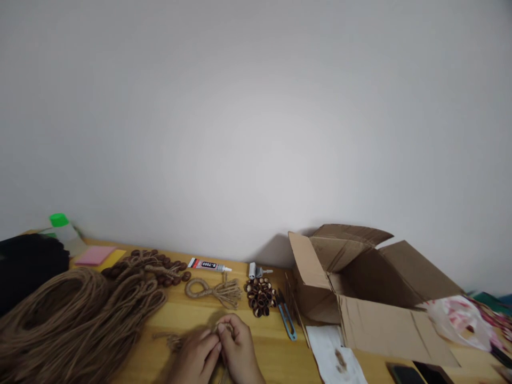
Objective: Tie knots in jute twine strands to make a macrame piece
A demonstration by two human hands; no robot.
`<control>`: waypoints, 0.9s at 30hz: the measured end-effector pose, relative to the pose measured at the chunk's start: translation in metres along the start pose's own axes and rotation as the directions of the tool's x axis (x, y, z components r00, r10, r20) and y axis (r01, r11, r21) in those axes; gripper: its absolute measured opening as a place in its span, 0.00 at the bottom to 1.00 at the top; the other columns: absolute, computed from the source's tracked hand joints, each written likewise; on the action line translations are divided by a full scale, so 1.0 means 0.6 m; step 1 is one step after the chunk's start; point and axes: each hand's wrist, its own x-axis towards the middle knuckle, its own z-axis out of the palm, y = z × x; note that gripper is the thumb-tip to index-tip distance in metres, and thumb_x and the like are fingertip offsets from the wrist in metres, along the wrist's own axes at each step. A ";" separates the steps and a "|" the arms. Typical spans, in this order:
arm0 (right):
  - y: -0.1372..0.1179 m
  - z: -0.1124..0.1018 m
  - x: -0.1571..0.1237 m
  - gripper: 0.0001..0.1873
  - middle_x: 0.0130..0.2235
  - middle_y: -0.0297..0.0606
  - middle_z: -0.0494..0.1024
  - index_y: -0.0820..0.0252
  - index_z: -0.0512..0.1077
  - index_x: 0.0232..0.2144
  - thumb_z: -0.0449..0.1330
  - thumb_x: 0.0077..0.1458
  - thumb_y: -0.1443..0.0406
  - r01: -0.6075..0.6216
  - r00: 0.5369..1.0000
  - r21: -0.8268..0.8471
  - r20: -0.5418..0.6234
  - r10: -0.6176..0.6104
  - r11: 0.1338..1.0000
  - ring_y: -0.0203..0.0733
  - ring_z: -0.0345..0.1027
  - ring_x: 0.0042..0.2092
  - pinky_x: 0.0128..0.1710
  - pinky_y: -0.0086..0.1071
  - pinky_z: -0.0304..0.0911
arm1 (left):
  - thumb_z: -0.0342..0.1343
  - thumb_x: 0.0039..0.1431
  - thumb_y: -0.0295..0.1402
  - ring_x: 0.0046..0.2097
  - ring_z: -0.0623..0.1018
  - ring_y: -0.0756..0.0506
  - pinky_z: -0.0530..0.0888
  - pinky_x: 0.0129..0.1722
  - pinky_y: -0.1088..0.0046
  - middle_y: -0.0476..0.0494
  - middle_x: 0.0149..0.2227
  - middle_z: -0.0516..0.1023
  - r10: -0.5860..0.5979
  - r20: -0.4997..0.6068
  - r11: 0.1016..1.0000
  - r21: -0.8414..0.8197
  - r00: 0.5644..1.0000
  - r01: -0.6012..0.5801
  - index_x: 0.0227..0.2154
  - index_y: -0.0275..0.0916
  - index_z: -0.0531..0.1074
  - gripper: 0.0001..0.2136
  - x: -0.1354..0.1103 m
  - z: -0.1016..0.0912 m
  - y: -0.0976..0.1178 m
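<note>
At the near edge of the view, my left hand (pixel 199 353) and my right hand (pixel 237 345) meet with fingertips pinched together on a piece of jute twine (pixel 224 326). Frayed ends of the jute cord (pixel 173 340) stick out to the left of my left hand; part of the piece is hidden behind my fingers. Just beyond my hands lies a looped jute tassel (pixel 216 291). To its right is a cluster of halved brown nut shells (pixel 261 296), with blue thread snips (pixel 286 316) beside them.
Thick jute hanks (pixel 80 325) fill the left, near strung brown beads (pixel 166 269). A B-7000 glue tube (pixel 208 265) lies by the wall. An open cardboard box (pixel 380 325) stands right, with a stained white tissue (pixel 334 354) in front and a plastic bag (pixel 460 322) beyond.
</note>
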 end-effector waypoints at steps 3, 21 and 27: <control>0.001 0.000 0.001 0.12 0.24 0.32 0.66 0.63 0.68 0.29 0.56 0.52 0.58 -0.009 1.000 0.004 -0.001 0.009 1.000 0.33 0.59 0.27 0.28 0.25 0.56 | 0.45 0.59 0.33 0.34 0.75 0.48 0.72 0.37 0.75 0.45 0.31 0.76 0.018 -0.020 1.000 0.000 1.000 -0.018 0.30 0.42 0.75 0.12 -0.001 0.000 -0.001; -0.001 0.001 -0.001 0.12 0.24 0.32 0.66 0.63 0.68 0.29 0.55 0.53 0.59 -0.021 1.000 -0.028 -0.010 0.021 0.999 0.33 0.59 0.27 0.28 0.26 0.56 | 0.45 0.58 0.31 0.37 0.76 0.47 0.73 0.38 0.75 0.45 0.33 0.77 0.000 0.010 0.999 0.053 1.000 -0.001 0.33 0.43 0.75 0.12 -0.002 0.000 0.000; 0.000 0.002 -0.001 0.14 0.23 0.32 0.67 0.63 0.69 0.29 0.56 0.51 0.56 -0.014 1.000 0.000 -0.016 0.014 1.000 0.33 0.59 0.26 0.28 0.26 0.56 | 0.45 0.58 0.32 0.37 0.76 0.47 0.72 0.39 0.75 0.44 0.34 0.77 -0.004 0.009 1.000 0.027 1.000 0.003 0.33 0.42 0.75 0.12 -0.002 -0.003 0.002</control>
